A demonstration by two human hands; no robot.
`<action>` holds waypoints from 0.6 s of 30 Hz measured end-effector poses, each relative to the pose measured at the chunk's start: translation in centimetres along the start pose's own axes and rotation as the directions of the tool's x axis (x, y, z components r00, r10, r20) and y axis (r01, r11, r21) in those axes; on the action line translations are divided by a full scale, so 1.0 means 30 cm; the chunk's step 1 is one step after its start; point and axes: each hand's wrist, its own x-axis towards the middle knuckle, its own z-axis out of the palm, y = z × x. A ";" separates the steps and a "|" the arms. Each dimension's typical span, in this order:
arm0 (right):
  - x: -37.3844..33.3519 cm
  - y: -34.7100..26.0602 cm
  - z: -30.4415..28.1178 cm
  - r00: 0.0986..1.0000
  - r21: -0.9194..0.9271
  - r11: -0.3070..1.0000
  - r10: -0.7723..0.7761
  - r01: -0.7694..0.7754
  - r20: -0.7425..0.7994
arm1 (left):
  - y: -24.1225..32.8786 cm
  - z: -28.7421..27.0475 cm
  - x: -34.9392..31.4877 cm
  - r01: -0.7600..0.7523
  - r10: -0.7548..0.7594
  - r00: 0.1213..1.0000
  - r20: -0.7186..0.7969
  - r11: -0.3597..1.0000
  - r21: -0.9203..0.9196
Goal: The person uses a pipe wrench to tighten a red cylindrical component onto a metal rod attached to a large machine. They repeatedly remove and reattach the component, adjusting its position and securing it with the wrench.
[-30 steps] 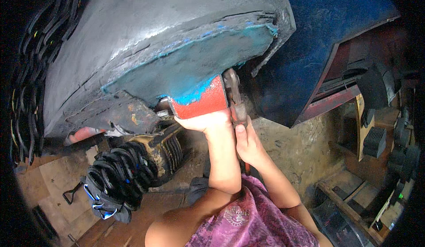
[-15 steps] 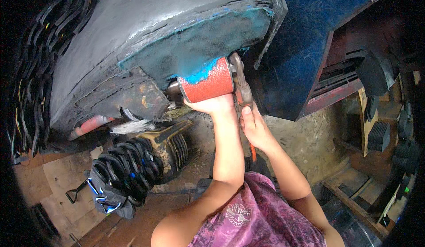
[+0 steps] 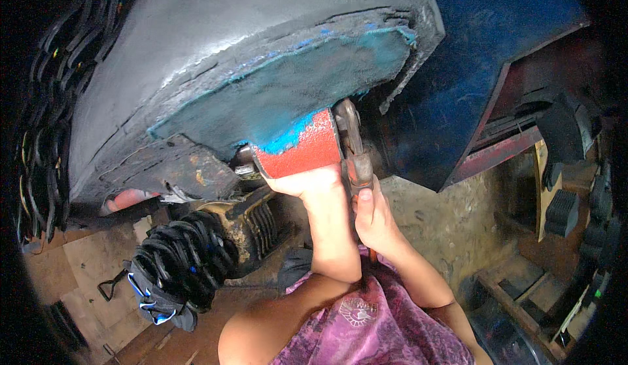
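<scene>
Below a dusty grey machine hood with a teal-coated underside sits a red, rough-faced roller, bright blue along its upper edge. My left hand cups the roller from beneath, and its fingers are hidden behind it. My right hand is closed on a worn, rusty wrench-like tool. That tool has a hooked metal head against the roller's right end, and a bit of orange handle shows below the hand. On the roller's left a metal shaft end sticks out.
Stacked black curved pieces lie at lower left beside a dusty ribbed motor. More black pieces hang in stacks along the left edge. A dark blue metal panel rises at right, with a wooden frame below.
The view has shifted, so the roller and both hands appear slightly lower, the roller also further left. Both hands keep their hold; less of the orange handle shows.
</scene>
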 end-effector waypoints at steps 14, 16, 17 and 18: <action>0.031 0.003 0.005 0.981 0.494 0.848 0.139 -0.189 0.137 | 0.067 -0.057 -0.102 0.030 0.156 0.934 -0.322 0.864 0.503; 0.033 0.012 0.013 0.967 0.655 0.711 0.176 -0.255 0.186 | 0.167 -0.118 -0.198 0.210 0.094 0.888 -0.451 0.788 0.578; 0.037 0.023 0.021 0.970 0.692 0.682 0.194 -0.239 0.144 | 0.223 -0.153 -0.255 0.297 0.062 0.863 -0.501 0.740 0.604; 0.042 0.041 0.029 0.978 0.732 0.653 0.181 -0.195 0.100 | 0.301 -0.183 -0.303 0.335 0.030 0.870 -0.492 0.696 0.635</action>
